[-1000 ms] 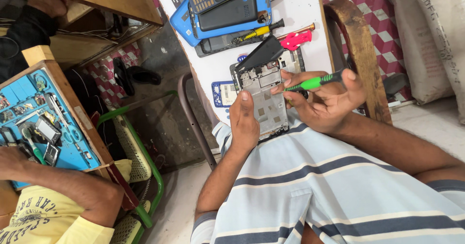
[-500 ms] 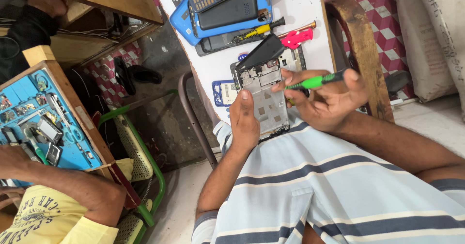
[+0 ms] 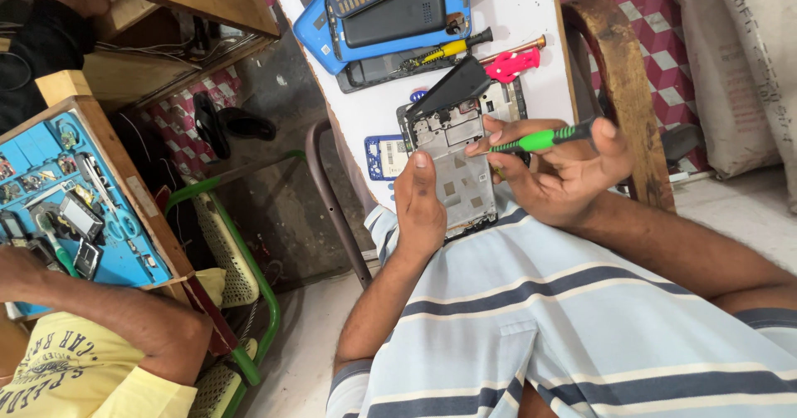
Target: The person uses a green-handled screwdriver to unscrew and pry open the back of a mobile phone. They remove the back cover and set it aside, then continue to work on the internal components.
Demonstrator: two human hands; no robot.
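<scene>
A white table fills the top of the view, with a brown wooden chair back at its right edge. On it lie a blue mat carrying two keypad phones, a yellow screwdriver, a red tool and a small blue card.

At the left, a second person in a yellow shirt leans an arm on a blue tray of small parts, set on a wooden stand. A green-framed chair stands between the two people.

The opened phone sits at the table's near edge, just above the striped shirt, its grey inner frame facing up and a black panel tilted up at its far end.

The left hand grips the phone from its left side, thumb laid flat on the frame, the other fingers curled under it and out of sight. The right hand pinches a green screwdriver between thumb and fingers, which are pressed together around the handle. The tool lies nearly level, its tip at the upper right part of the frame; whether it touches a screw I cannot tell.
</scene>
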